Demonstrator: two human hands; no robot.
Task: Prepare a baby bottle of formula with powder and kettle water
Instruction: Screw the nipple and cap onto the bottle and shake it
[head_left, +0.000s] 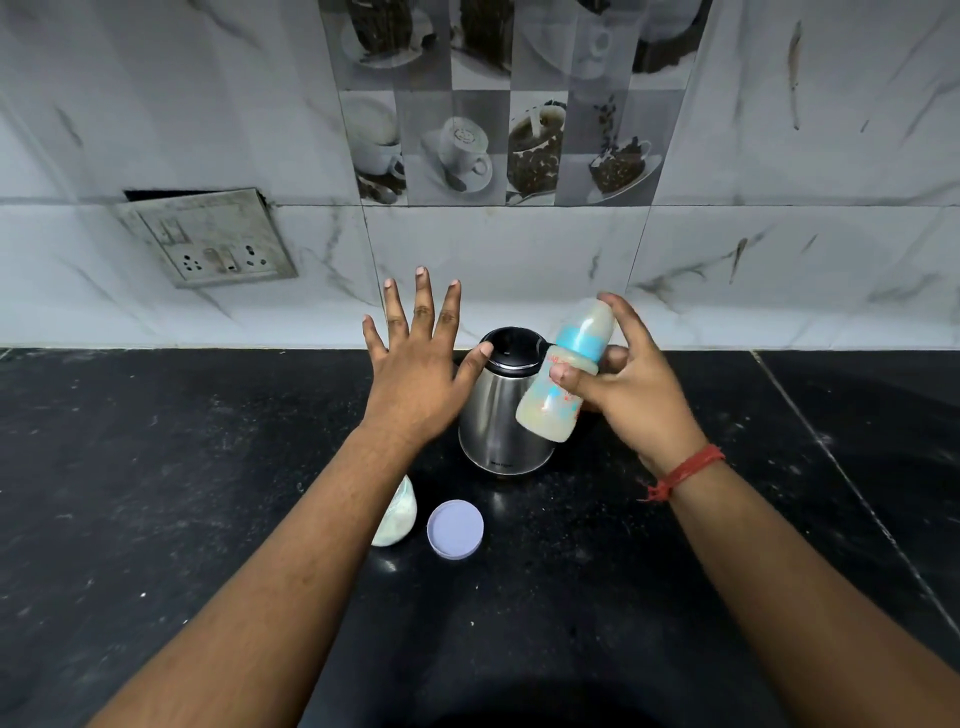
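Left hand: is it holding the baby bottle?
No, the left hand is open with fingers spread above the kettle, while the right hand grips the baby bottle.

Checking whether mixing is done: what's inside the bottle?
The bottle, tilted in the right hand, holds cloudy off-white liquid. Fingers and the blue collar hide part of it, so lumps can't be ruled out.

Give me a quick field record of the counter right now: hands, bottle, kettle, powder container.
right hand: grip closed on the baby bottle, held tilted above the counter
bottle contents: pale cloudy liquid; blue collar on
left hand: open, fingers spread, empty, thumb near the kettle lid
kettle: upright on the black counter, lid shut
powder container: partly hidden behind the left forearm
loose lid: lying flat beside the container
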